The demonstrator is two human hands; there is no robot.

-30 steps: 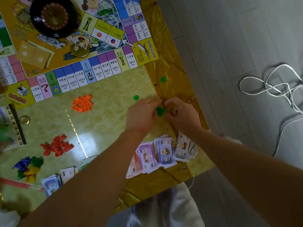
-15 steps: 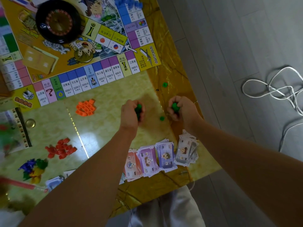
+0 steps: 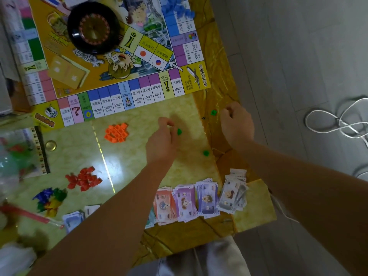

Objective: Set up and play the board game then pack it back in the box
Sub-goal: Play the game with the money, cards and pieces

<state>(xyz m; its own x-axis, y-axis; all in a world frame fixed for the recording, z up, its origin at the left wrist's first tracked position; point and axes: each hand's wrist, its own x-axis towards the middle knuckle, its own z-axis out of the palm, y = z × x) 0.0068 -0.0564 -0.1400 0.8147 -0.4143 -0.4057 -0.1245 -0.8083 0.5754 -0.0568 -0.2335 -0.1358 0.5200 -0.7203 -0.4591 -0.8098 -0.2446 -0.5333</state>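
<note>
Gathering stray green pieces near the right edge of the surface (image 3: 151, 112)

The left grip (image 3: 161, 140) pinches the held green piece (image 3: 179, 131) at its fingertips, mid-frame below the board (image 3: 111, 100). The right grip (image 3: 237, 124) is curled, and I cannot tell whether it holds anything. The upper green piece (image 3: 214, 112) lies loose just left of the right grip, plainly nearer that hand. The lower green piece (image 3: 206, 152) lies loose between the two wrists, down-right of the left grip and near either. The pieces look squat and too small to show a long axis or facing.
</note>
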